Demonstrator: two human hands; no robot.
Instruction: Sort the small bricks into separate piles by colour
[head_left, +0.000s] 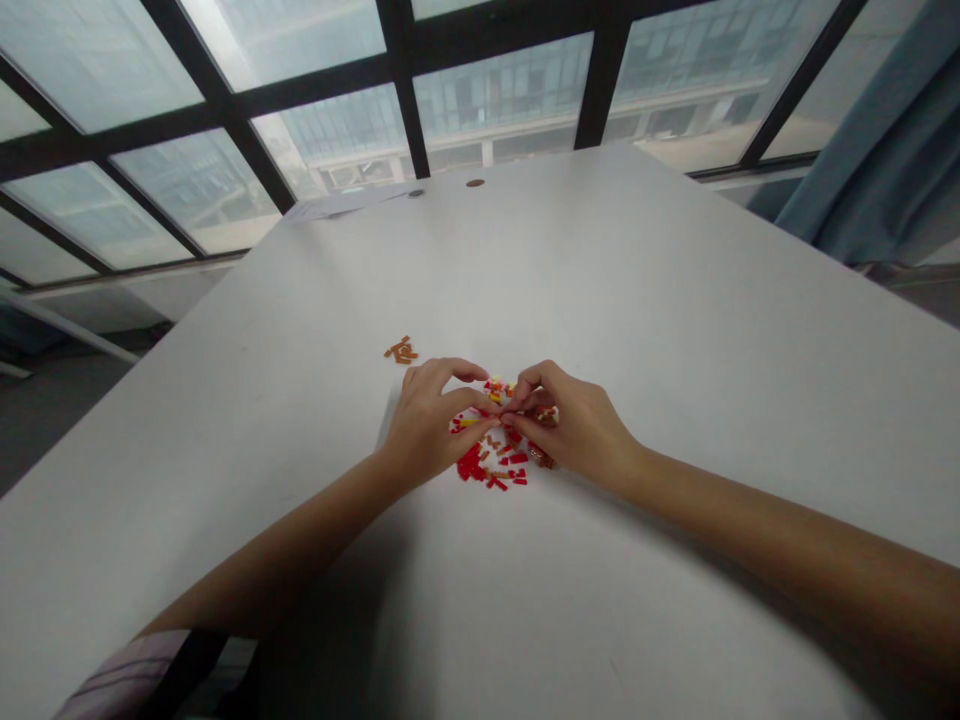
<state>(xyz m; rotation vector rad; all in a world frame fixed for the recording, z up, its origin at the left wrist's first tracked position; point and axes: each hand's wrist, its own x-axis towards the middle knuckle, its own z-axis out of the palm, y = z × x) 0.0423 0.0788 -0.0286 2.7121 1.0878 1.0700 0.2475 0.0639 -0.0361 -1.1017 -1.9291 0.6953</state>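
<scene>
A heap of tiny red, orange and yellow bricks (495,465) lies on the white table (600,300). Both hands hover over it, fingertips meeting in the middle. My left hand (431,420) has thumb and fingers pinched together; my right hand (570,420) is curled in a pinch too. What sits between the fingertips is too small to name. A separate small cluster of orange-brown bricks (401,351) lies apart, up and to the left of my left hand.
Large dark-framed windows (405,90) run along the table's far edge. A blue curtain (885,150) hangs at the right. A sheet of paper (337,204) lies at the far left corner, and two small round caps (475,183) sit in the tabletop.
</scene>
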